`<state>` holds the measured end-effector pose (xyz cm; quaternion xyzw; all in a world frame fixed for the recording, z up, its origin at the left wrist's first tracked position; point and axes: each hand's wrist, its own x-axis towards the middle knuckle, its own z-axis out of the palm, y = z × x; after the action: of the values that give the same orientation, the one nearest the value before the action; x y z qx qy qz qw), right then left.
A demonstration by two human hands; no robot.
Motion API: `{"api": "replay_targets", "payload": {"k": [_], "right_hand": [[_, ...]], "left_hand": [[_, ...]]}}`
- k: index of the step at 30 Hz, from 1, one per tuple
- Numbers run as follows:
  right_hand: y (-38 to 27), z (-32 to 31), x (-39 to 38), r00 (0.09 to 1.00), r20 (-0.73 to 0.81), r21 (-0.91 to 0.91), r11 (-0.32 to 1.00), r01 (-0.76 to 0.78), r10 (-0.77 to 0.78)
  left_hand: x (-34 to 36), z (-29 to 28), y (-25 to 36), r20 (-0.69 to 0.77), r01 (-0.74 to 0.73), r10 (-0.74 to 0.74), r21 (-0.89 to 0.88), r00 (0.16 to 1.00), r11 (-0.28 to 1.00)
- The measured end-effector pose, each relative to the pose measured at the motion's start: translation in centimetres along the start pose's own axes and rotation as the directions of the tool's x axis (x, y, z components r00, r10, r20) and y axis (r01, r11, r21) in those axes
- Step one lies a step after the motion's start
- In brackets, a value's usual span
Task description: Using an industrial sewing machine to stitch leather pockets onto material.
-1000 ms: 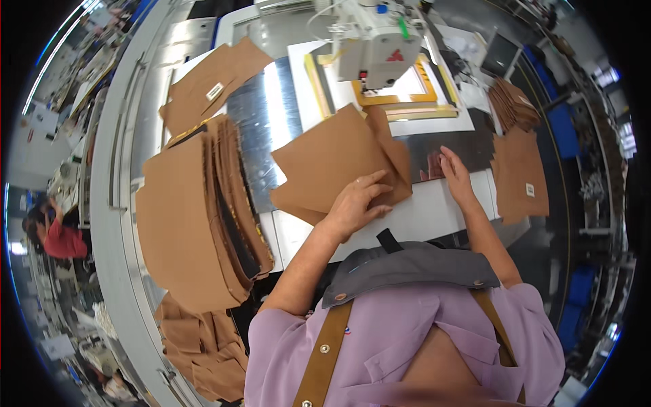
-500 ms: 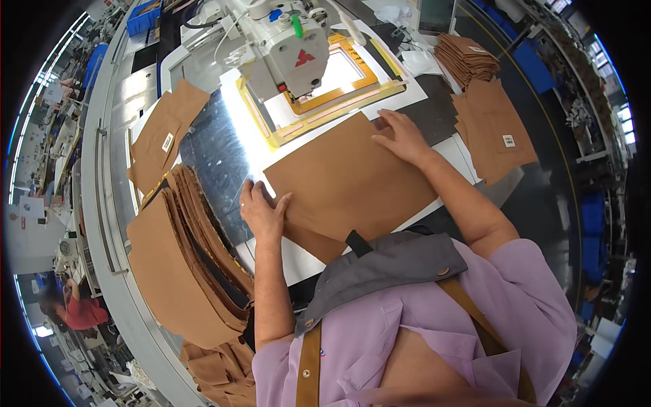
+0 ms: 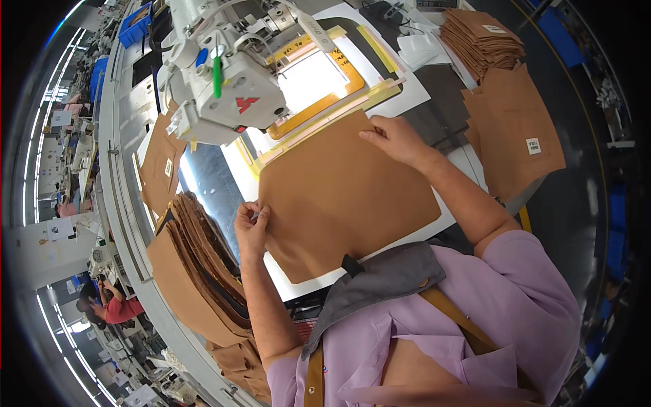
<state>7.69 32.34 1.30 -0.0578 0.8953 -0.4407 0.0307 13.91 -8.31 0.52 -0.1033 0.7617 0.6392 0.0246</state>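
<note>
Brown woven-looking fabric makes up the panel (image 3: 349, 197) under inspection, which we find spread in front of the wearer, over the white work surface (image 3: 456, 218). Its far edge runs along the near side of a yellow-edged clamp frame (image 3: 313, 126); whether the cloth overlaps that frame, we cannot tell. The near edge reaches close to the wearer's grey bib (image 3: 383, 278).

We record the left hand (image 3: 251, 227) pinching the panel's left edge between thumb and curled fingers, below the far left corner. The right hand (image 3: 399, 140) pinches the far right corner, thumb against bent fingers. A soft ripple shows in the cloth toward the near left.

Above the frame, to the left, we note a white sewing machine head (image 3: 237, 102) with a green lever (image 3: 217, 76). At left stands a thick stack of brown cut panels (image 3: 196, 281), with a labelled brown piece (image 3: 159, 163) beyond it. At right we list a pile of folded brown pieces (image 3: 475, 46), and nearer, another brown panel (image 3: 512, 132) bearing a white label (image 3: 534, 146). Far left, we observe a co-worker in red (image 3: 122, 310).
</note>
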Motion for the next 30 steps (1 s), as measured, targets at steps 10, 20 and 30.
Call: {"api": "replay_targets", "payload": {"k": [10,20,30], "right_hand": [[4.8,-3.3,4.6,0.988,-0.111,-0.367,0.928,0.062,-0.110],[4.8,-4.5,7.9,0.990,-0.113,-0.366,0.930,0.037,-0.084],[5.2,-4.8,13.7,0.988,-0.117,-0.501,0.865,0.029,-0.101]], "left_hand": [[5.6,8.2,3.2,0.002,0.065,-0.066,0.165,0.998,0.984],[9.0,8.9,2.9,-0.035,0.063,-0.058,0.157,0.998,0.986],[16.3,7.4,1.4,-0.011,-0.132,0.142,0.285,0.990,0.949]]}}
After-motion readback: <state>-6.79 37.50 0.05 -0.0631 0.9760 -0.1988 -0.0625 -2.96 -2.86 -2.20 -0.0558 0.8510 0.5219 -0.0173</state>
